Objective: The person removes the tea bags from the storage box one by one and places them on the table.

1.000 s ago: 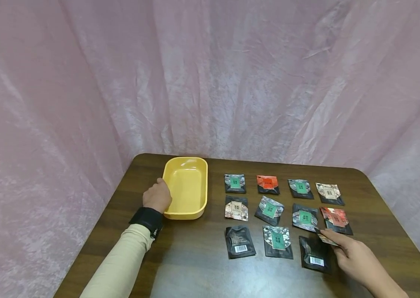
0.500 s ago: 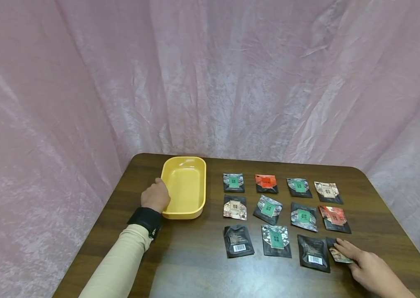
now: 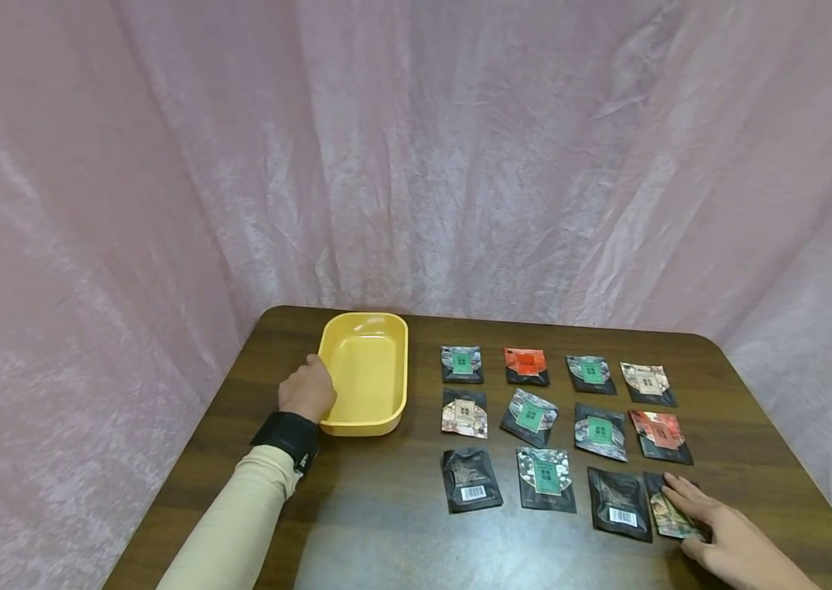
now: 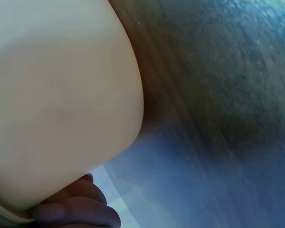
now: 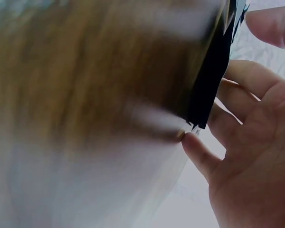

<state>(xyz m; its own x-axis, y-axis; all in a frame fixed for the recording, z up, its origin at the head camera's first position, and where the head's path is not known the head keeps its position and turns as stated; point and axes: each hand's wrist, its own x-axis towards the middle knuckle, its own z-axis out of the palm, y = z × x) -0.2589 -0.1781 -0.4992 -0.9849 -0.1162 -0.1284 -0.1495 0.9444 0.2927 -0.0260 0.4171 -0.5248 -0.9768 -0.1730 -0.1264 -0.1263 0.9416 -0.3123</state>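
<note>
My left hand (image 3: 307, 389) grips the left rim of a yellow rectangular tray (image 3: 364, 377) with nothing in it. In the left wrist view the hand's curled fingers (image 4: 78, 209) show at the bottom, beside a small piece of the tray's rim. My right hand (image 3: 733, 533) rests its fingertips on a flat black sachet with a beige-and-green patterned front (image 3: 668, 515), at the right end of the front row. The right wrist view has that sachet (image 5: 211, 85) nearly edge-on, with the thumb apart from it. Part of the sachet lies hidden under the fingers.
Several similar sachets lie in rows on the brown wooden table (image 3: 423, 541). Their labels are green, like this sachet (image 3: 547, 479), red (image 3: 526, 366) or beige (image 3: 649, 383). Left of my right hand's sachet lies a face-down black one (image 3: 619, 501). A pink curtain (image 3: 416, 164) hangs behind.
My right hand has carried its sachet right and down and laid it flat on the table, right of the face-down black one. Its fingers have loosened. The left hand stays at the tray.
</note>
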